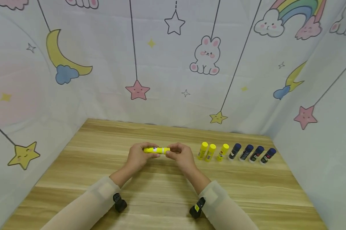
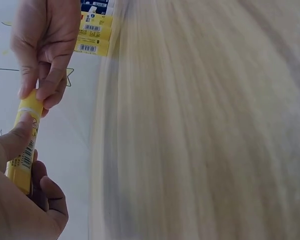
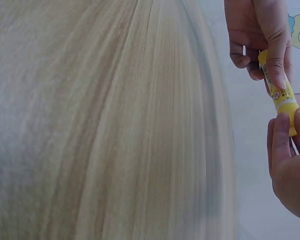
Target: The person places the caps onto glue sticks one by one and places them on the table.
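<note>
A yellow glue stick (image 1: 156, 150) lies level between both hands, above the table. My left hand (image 1: 138, 157) grips its body, the thumb along the printed side. At the other end my right hand (image 1: 183, 156) pinches the yellow cap with thumb and fingertips. In the left wrist view, the glue stick (image 2: 26, 145) shows a barcode and a pale ring below the cap. The right wrist view has the glue stick (image 3: 278, 92) at the right edge, with the cap between the right hand's (image 3: 292, 160) fingers. Whether cap and body are apart cannot be told.
Right of the hands, a row of upright glue sticks stands on the wooden table (image 1: 167, 191): three yellow ones, including one yellow glue stick (image 1: 203, 150), then several dark blue-capped ones, including one dark glue stick (image 1: 234, 151). A printed white cloth (image 1: 167, 64) hangs behind and beside the table.
</note>
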Motion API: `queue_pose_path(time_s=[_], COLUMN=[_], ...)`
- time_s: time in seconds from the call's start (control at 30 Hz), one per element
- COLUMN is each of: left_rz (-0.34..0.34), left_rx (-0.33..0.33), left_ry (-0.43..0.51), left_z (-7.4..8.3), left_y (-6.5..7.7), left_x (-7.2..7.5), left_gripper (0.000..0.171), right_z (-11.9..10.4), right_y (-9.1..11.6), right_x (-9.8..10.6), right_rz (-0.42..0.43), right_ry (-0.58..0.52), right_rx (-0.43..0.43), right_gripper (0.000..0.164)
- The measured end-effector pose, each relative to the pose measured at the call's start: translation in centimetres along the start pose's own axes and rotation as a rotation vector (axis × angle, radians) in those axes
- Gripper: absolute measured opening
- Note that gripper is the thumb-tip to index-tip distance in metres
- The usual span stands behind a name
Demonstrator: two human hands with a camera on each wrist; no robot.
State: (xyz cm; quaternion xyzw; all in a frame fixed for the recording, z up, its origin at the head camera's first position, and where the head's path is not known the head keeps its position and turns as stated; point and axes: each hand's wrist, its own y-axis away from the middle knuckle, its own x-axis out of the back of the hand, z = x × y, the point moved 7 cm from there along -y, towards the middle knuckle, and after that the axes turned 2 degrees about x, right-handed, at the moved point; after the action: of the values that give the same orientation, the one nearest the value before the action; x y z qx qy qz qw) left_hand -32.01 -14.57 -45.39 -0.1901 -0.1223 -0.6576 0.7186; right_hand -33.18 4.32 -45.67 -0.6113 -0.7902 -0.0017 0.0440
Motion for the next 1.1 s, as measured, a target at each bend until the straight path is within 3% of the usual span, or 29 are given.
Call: queue_pose_path(time_s=[0.37,0.57,1.1], left_rz=[0.004,-0.003,-0.031], left_rx=[0.035,0.029,0.014], left_ry=[-0.013,-0.038,0.000], left_z=[-0.2,0.1,1.0], left_y=[0.3,0.5,0.9], left_x=[-0.1,-0.3,-0.7], left_gripper=[0.035,0.036,0.036], right_z=[0.4,0.6,0.4], right_y=[0.1,0.2,0.3], right_x=[-0.3,-0.3,0.1], right_rz=[0.017,0.026,0.070], right_ry=[-0.005,-0.014,-0.029], right_rx=[0.009,0.018,-0.002], right_gripper=[0.019,0.020,0.018])
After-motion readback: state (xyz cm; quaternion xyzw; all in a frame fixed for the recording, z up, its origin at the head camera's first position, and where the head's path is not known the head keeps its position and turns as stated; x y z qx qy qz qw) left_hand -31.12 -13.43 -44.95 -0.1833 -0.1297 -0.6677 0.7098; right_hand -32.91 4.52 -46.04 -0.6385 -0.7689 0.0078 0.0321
